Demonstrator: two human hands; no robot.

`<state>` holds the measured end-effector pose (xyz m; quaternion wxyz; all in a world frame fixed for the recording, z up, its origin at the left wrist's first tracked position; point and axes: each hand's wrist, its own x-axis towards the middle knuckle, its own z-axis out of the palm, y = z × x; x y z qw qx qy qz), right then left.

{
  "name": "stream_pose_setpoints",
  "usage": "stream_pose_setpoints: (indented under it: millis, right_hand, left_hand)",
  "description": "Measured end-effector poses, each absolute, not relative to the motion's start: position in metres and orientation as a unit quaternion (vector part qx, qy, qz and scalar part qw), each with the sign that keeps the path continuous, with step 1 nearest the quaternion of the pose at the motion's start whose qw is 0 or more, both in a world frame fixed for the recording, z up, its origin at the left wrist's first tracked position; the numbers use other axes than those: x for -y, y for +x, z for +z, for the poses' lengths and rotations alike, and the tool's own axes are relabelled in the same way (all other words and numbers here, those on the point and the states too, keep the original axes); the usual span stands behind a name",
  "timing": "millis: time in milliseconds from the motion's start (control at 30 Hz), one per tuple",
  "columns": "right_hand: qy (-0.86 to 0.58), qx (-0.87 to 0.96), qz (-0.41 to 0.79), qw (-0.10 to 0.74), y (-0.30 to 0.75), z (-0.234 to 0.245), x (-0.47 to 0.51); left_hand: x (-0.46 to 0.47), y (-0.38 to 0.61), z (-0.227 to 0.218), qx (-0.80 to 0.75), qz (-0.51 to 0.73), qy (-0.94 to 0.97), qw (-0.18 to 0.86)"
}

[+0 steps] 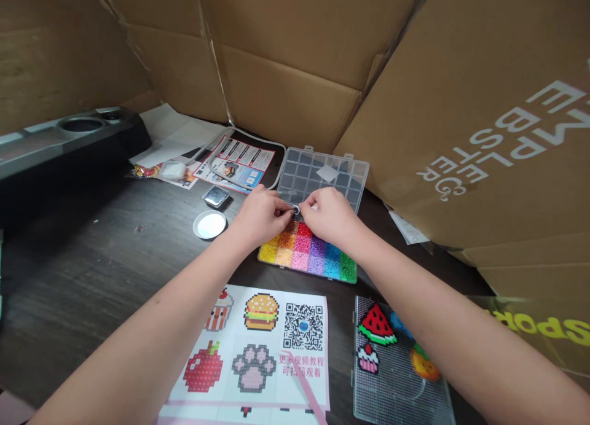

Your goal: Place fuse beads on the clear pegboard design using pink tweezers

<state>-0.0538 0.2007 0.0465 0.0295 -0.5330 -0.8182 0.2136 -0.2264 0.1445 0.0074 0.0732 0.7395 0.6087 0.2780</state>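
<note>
Over the open bead box my two hands meet, fingertips almost touching. My left hand (262, 215) is closed in a pinch at the left side of a small silvery ring (295, 210). From the other side, my right hand (330, 214) pinches the same ring. Below them, the bead box (318, 247) holds small beads sorted by colour: yellow, orange, red, pink, purple, blue and green. Its clear lid (353, 179) lies folded back behind the hands, with a white paper square (327, 174) on it. My fingers hide part of the back compartments.
Nearer me are a printed pattern sheet (258, 342) with a pink tweezer-like strip (308, 385) and a clear pegboard (382, 394) bearing bead figures. At left lie a round white dish (210, 225), a small dark case (216, 197) and leaflets (244, 161). Cardboard walls (286, 87) enclose the back and right.
</note>
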Motion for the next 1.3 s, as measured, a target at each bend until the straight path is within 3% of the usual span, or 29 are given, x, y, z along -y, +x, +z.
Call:
stream_pose_setpoints:
  millis: [567, 1300]
  right_hand:
    - [-0.530, 0.828, 0.181, 0.019, -0.058, 0.053, -0.190]
    - [-0.561, 0.772, 0.298, 0.034, -0.057, 0.050, -0.201]
  left_hand:
    - [-0.141, -0.219, 0.016, -0.626, 0.218, 0.745, 0.079]
    - [-0.143, -0.222, 0.003, -0.613, 0.290, 0.731, 0.080]
